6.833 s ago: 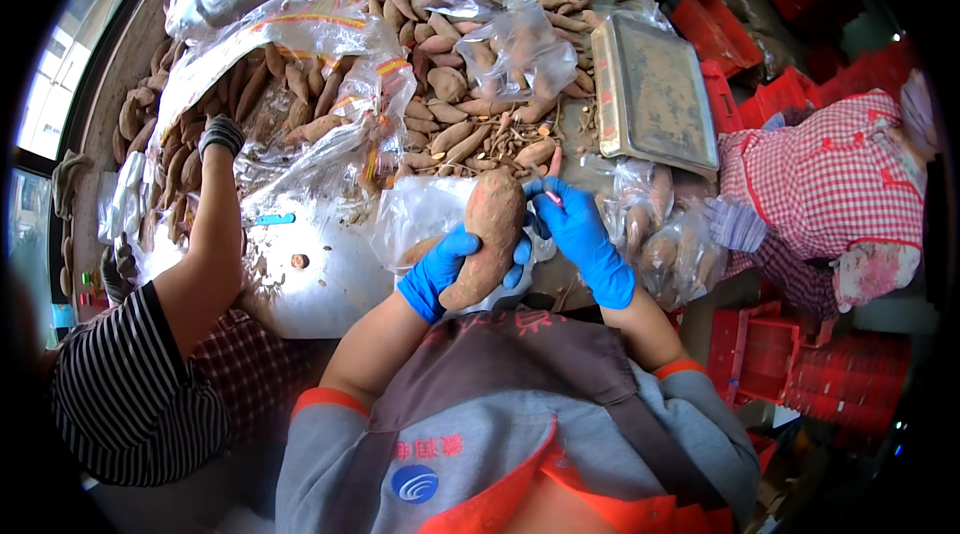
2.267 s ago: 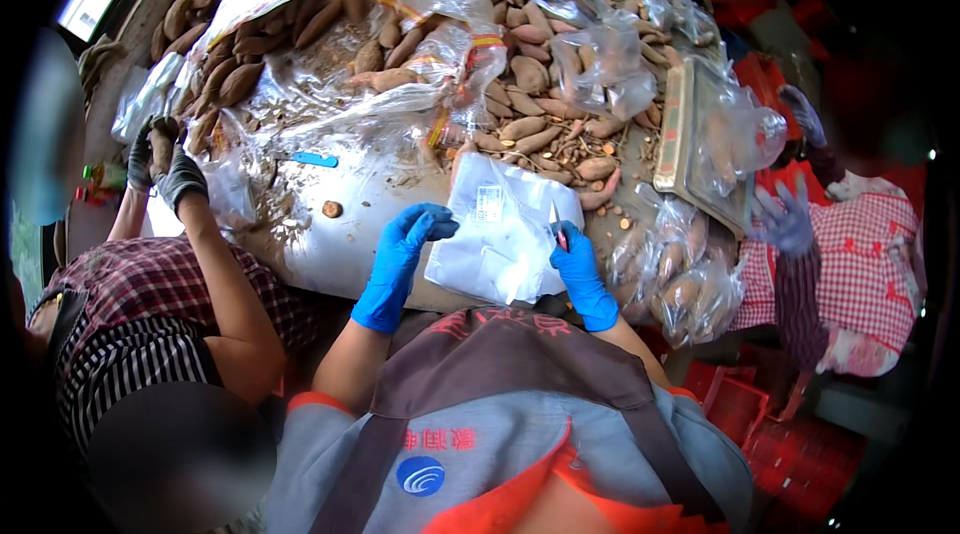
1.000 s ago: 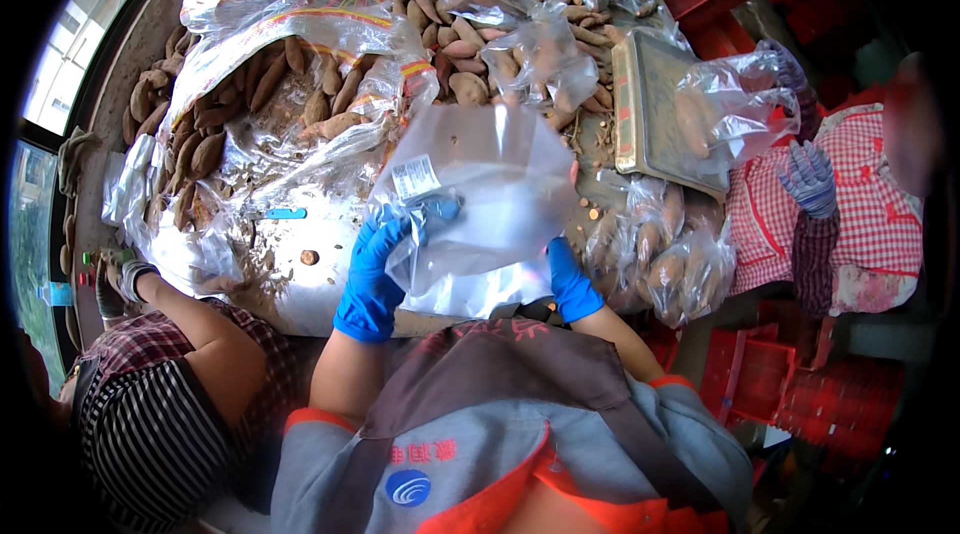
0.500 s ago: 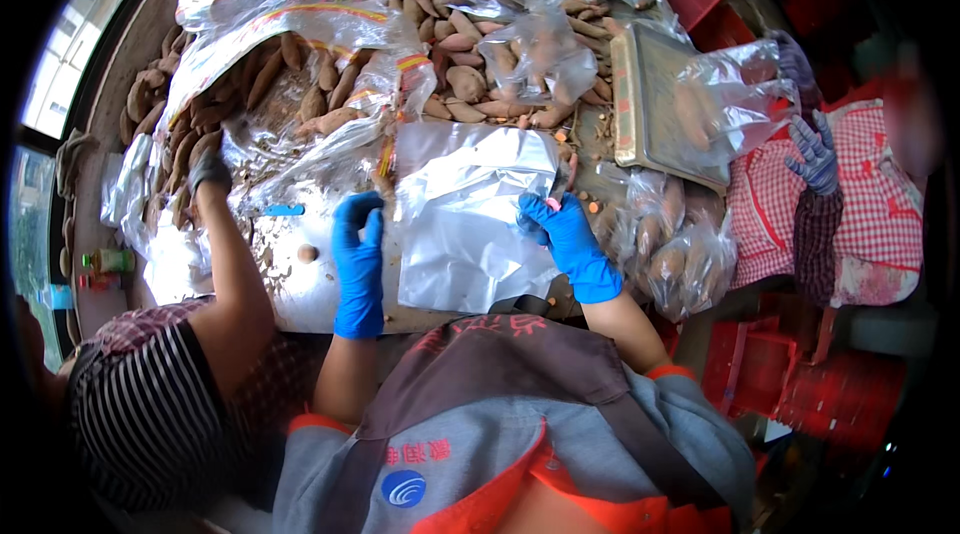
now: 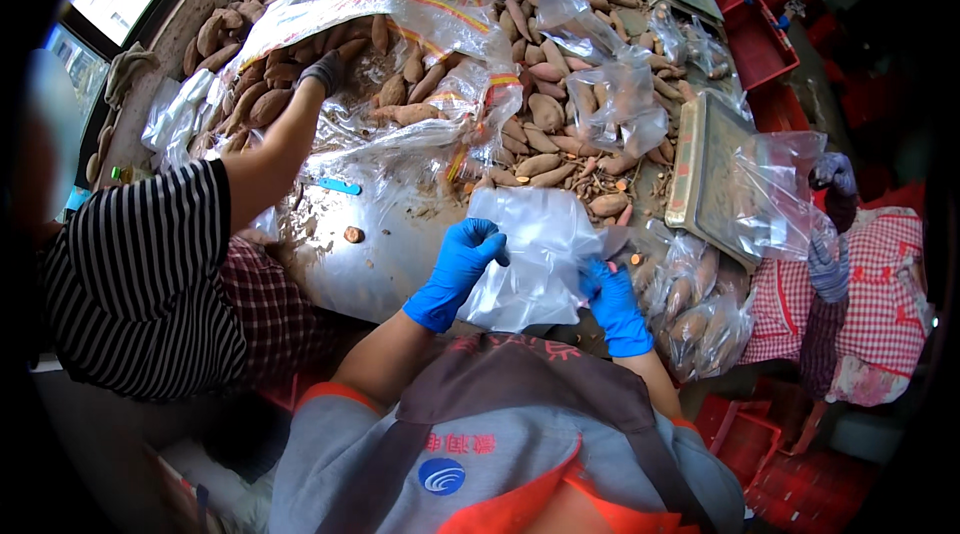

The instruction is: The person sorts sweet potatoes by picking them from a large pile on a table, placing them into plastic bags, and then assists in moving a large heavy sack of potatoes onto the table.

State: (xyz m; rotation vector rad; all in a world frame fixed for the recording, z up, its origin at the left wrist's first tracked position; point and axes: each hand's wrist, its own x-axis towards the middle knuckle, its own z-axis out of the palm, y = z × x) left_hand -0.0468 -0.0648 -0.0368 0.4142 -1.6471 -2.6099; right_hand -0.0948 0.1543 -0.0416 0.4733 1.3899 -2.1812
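Alt: A clear bag (image 5: 535,284) lies crumpled on the near part of the metal table (image 5: 395,279), set between two blue-gloved hands, apparently so both its sides are within reach. The left hand (image 5: 470,259) curls its fingers at the bag's left side; whether it pinches the plastic cannot be told. The right hand (image 5: 612,299), at the right side, closes around a small pink thing (image 5: 612,267) (mostly hidden by the fingers), perhaps to save setting it down. Sweet potatoes (image 5: 545,114) are heaped beyond, on the far side. Filled bags (image 5: 700,329) huddle at right by the scale (image 5: 705,174), seemingly out of the way. At left, a co-worker's gloved hand (image 5: 325,72) reaches toward the sack (image 5: 440,9).
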